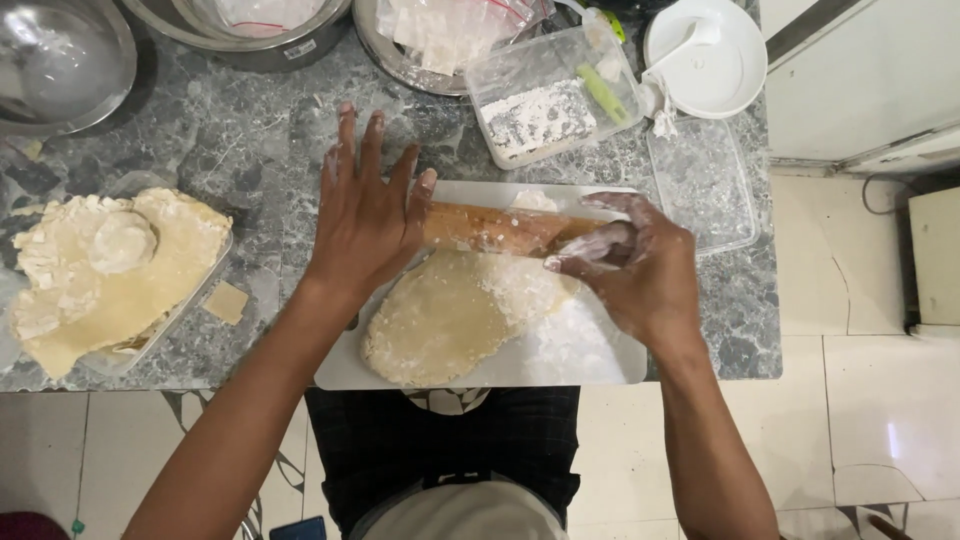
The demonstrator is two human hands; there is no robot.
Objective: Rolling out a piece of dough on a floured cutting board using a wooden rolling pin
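A flattened sheet of pale dough (450, 315) lies on a white cutting board (600, 365) dusted with flour. A wooden rolling pin (490, 228) rests across the far edge of the dough. My left hand (365, 215) presses flat on the pin's left end, fingers spread and pointing away. My right hand (640, 265), covered in flour, curls over the pin's right end.
A pile of dough sheets with a dough ball (110, 265) fills a tray at the left. A clear box of flour (545, 100), its lid (705, 185), a white plate (710, 50) and metal bowls (60, 60) stand at the back of the grey marble table (240, 140).
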